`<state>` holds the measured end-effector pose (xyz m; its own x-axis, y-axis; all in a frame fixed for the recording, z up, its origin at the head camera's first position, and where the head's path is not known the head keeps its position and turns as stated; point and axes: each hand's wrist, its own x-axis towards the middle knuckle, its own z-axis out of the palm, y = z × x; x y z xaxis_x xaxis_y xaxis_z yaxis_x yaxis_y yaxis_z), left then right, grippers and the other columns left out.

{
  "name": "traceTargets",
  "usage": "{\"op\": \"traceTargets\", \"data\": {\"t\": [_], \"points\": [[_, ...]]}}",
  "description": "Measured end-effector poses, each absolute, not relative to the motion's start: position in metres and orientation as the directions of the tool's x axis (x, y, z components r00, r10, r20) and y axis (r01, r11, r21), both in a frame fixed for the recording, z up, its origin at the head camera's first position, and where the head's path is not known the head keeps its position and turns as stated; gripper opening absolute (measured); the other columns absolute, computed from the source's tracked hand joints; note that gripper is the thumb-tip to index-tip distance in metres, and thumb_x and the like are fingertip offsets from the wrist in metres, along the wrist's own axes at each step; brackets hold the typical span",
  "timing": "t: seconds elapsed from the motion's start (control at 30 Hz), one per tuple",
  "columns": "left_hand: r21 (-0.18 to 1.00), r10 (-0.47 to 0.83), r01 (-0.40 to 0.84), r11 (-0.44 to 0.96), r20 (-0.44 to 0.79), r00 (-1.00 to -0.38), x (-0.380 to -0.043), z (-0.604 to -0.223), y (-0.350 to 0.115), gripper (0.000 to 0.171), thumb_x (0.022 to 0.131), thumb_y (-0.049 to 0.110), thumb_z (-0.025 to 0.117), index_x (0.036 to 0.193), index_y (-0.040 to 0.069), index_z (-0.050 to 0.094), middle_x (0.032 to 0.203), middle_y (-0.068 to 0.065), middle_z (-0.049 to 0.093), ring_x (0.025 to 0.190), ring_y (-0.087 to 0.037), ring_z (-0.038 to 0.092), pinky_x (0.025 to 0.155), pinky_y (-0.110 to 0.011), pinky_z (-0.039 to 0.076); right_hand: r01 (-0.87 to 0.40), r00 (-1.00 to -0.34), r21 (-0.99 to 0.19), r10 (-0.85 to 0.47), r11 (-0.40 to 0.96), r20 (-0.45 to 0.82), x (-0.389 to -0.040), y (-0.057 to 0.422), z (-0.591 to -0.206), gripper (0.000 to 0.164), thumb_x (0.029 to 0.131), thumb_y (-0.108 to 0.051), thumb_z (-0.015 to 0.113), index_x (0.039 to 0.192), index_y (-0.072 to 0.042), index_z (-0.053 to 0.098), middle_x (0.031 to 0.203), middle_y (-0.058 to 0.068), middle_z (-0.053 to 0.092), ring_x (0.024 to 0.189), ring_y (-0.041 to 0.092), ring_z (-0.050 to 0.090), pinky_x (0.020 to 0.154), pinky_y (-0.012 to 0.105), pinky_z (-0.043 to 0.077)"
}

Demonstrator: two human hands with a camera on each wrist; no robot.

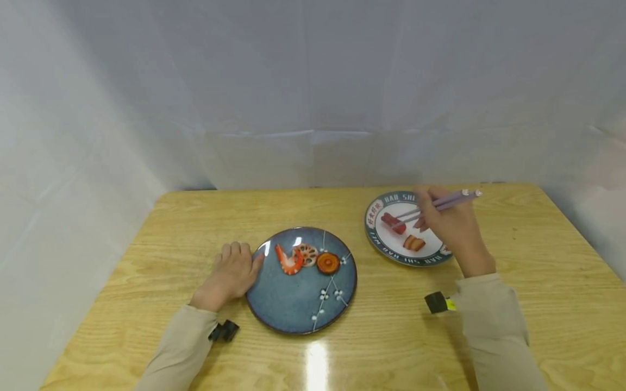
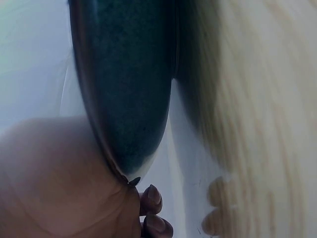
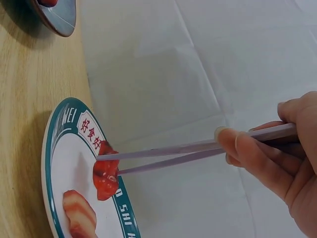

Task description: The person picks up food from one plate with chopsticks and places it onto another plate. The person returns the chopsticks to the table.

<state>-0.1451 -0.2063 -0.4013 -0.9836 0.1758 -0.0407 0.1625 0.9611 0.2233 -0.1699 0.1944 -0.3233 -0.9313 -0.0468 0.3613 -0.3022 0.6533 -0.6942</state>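
My left hand holds the near-left rim of a blue plate, its thumb over the edge. In the left wrist view, curled fingertips show beside the plate's underside. On this plate lie a toy shrimp, a lotus root slice and a round orange-brown piece. My right hand grips a pair of lilac chopsticks. Their tips are at a glossy red food piece over a green-rimmed white plate; I cannot tell whether it is lifted. A striped meat slice lies nearby.
The wooden table bears both plates, the green-rimmed one farther back and right. A pale sheet hangs behind the table's far edge. Dark wrist-worn devices sit by both sleeves.
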Motion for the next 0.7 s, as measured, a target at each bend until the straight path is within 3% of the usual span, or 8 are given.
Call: {"op": "traceTargets", "data": {"t": [0.23,0.7], "points": [[0.225,0.174,0.159,0.961,-0.048,-0.984,-0.1453,-0.4013,-0.207,0.036,0.103,0.028,0.037,0.09,-0.005,0.044,0.087,-0.017,0.04,0.086,-0.036,0.039,0.071,-0.046,0.032,-0.334,-0.908,-0.706,-0.011,0.624,0.419,-0.1699,0.1947,-0.3238,0.047,0.101,-0.037,0.049,0.074,-0.001,0.062,0.058,0.008,0.064,0.048,0.011,0.061,0.04,0.025,0.035],[0.225,0.169,0.153,0.962,-0.053,-0.984,-0.1452,-0.4024,-0.2077,0.037,0.104,0.028,0.036,0.091,-0.005,0.043,0.088,-0.019,0.04,0.088,-0.038,0.039,0.072,-0.048,0.032,-0.355,-0.909,-0.809,0.031,0.468,0.416,-0.1727,0.1976,-0.327,0.045,0.101,-0.026,0.05,0.078,0.01,0.061,0.059,0.014,0.064,0.046,0.011,0.062,0.045,0.023,0.049]]}}
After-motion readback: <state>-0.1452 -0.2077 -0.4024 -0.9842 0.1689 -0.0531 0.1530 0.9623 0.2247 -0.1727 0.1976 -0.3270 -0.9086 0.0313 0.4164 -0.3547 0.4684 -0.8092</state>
